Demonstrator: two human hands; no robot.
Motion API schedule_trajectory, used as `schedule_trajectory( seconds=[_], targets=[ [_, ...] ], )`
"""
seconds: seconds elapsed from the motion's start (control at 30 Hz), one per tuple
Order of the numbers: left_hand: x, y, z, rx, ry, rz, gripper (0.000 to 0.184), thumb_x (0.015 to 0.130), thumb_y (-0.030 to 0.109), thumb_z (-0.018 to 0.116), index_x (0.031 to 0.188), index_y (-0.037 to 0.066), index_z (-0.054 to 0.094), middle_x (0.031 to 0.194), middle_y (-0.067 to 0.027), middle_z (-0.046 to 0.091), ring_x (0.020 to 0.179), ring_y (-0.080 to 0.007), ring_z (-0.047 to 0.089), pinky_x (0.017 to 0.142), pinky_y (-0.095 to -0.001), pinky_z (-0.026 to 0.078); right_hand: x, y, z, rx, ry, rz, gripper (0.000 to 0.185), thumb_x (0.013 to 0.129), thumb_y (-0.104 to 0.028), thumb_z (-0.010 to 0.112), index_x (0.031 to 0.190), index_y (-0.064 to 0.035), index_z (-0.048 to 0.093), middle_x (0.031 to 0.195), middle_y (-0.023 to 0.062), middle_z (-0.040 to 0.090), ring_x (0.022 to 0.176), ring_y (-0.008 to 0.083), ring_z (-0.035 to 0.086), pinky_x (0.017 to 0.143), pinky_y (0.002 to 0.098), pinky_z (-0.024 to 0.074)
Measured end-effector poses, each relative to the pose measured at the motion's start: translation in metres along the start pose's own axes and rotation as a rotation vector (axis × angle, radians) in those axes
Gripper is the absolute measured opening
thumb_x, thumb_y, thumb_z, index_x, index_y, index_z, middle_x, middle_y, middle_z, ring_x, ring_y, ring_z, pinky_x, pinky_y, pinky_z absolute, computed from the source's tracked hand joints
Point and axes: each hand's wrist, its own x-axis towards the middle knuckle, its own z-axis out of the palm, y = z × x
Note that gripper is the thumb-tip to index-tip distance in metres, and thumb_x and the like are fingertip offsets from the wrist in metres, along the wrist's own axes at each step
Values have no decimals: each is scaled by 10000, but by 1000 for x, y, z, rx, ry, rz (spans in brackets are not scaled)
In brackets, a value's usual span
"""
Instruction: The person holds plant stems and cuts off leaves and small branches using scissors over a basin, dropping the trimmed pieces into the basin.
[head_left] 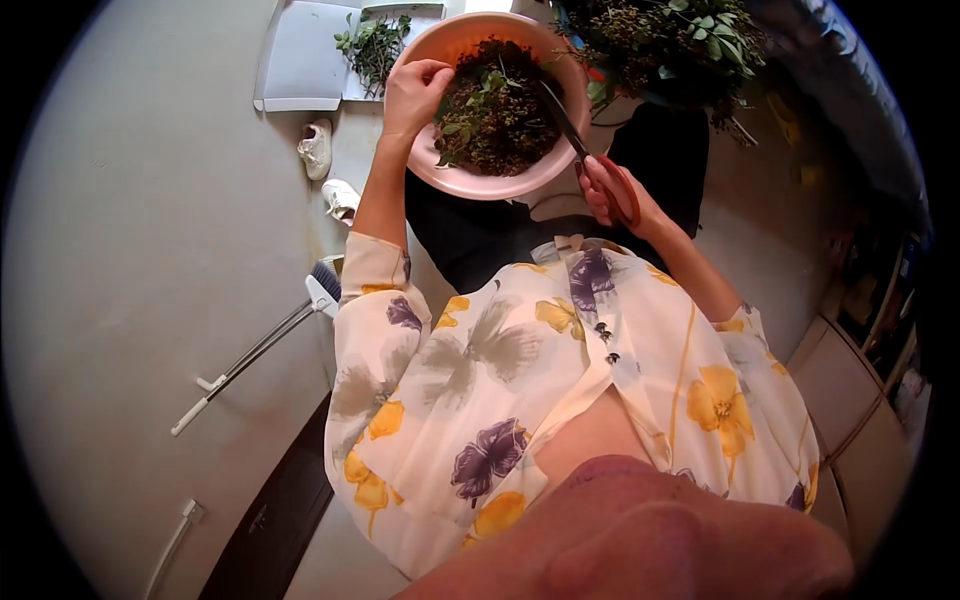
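A pink basin holds a heap of dark berry-like clusters with some green leaves on top. Over the basin's left rim is my left hand, its thumb and fingers pinched together beside the heap. What it pinches, if anything, is too small to make out. My right hand grips the red-handled scissors at the lower right of the basin. Their dark blades point up and left across the rim, and the tips lie over the clusters.
A large leafy bunch of berry sprigs stands at upper right. Cut leafy stems lie by an open white box. White shoes, a long-handled brush and dustpan are on the floor at left. Cabinets stand at right.
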Motion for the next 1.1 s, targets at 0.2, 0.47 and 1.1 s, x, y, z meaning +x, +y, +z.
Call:
schedule_trajectory(
  seconds=[0.2, 0.47, 1.1],
  targets=[
    [23, -58, 52, 360, -403, 65, 328, 778, 262, 762, 1011, 31, 753, 916, -128, 745, 869, -237, 715, 814, -356, 551, 8, 13, 5, -32, 3, -10, 420, 976, -501, 560, 814, -120, 495, 568, -63, 428, 450, 71, 408, 417, 234, 344],
    [-9, -60, 28, 74, -255, -92, 246, 819, 226, 712, 952, 21, 742, 846, -107, 735, 784, -192, 703, 748, -323, 548, 14, 16, -3, -64, -2, -21, 442, 950, -529, 588, 803, -121, 504, 570, -67, 449, 454, 64, 432, 416, 230, 371],
    [-24, -30, 58, 52, -97, 80, 265, 813, 218, 680, 939, -14, 668, 771, -205, 670, 736, -355, 671, 706, -423, 520, 14, 24, -5, 27, 39, 64, 417, 965, -521, 570, 801, -143, 498, 570, -77, 438, 453, 67, 404, 422, 232, 338]
  ],
)
